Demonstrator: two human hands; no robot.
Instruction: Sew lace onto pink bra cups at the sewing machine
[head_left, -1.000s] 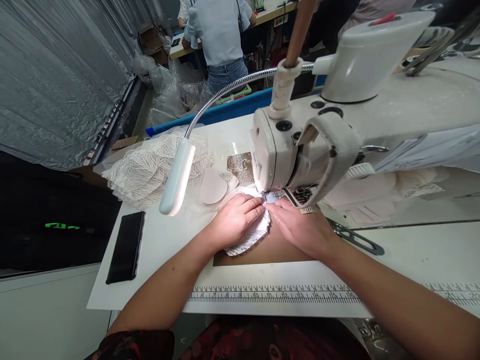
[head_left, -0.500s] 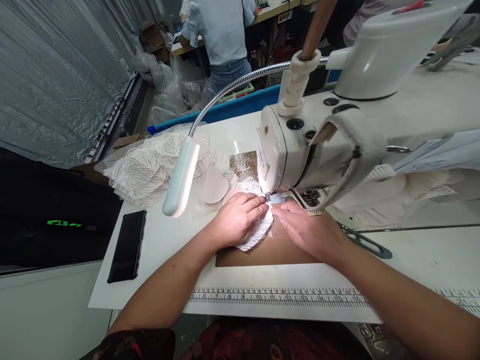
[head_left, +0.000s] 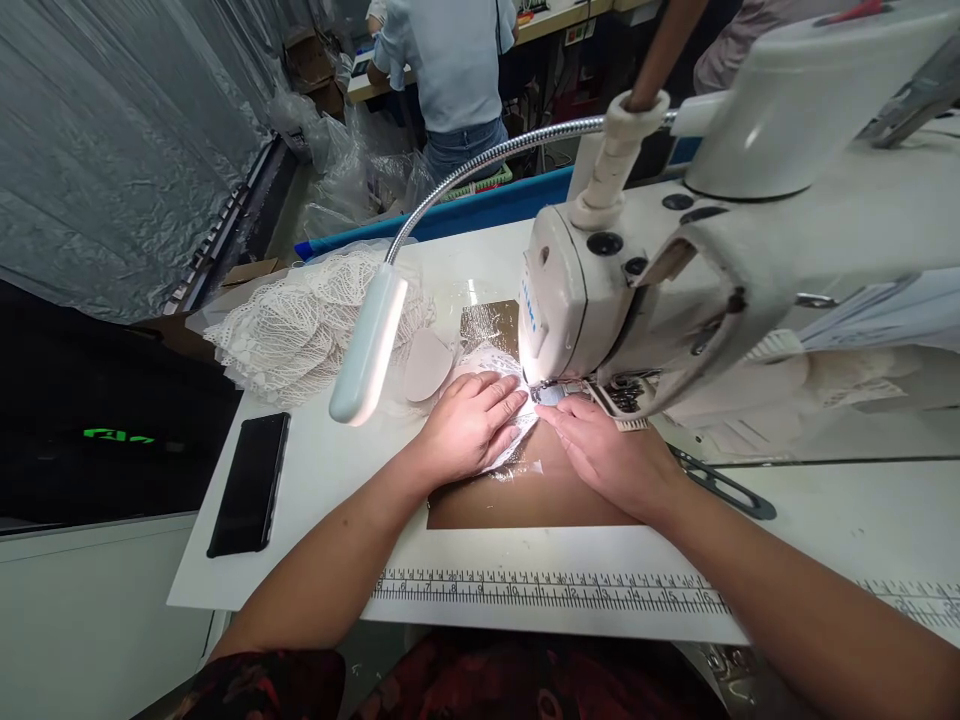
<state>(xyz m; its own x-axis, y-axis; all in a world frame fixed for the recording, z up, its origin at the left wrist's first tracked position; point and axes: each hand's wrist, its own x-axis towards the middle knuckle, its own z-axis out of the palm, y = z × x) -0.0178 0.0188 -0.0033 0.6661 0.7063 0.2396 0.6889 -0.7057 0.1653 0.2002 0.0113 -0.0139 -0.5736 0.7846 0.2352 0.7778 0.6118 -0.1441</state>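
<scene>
A white lace piece (head_left: 520, 437) lies under the needle area of the sewing machine (head_left: 559, 290), lit by the lamp. My left hand (head_left: 476, 420) rests flat on the lace, fingers spread and pointing at the presser foot (head_left: 538, 394). At the right edge of the lace, close by the foot, my right hand (head_left: 607, 440) has its fingers held together, the tips pinching the edge. The machine head hides part of those fingers. Beneath both hands is a brown, shiny plate (head_left: 555, 500). A smooth beige oval pad (head_left: 428, 365) lies left of the lace.
A heap of lace pieces (head_left: 300, 330) sits at the left behind the lamp (head_left: 369, 345). A black phone (head_left: 249, 485) lies near the left edge. Dark scissors or a similar tool (head_left: 724, 485) lie right of my right hand. A ruler strip (head_left: 540, 592) runs along the front. A person (head_left: 457, 70) sits beyond.
The lace has turned and moved up and away from me under my left hand, baring more of the brown plate. My left hand's fingers have spread. My right hand stays beside the foot.
</scene>
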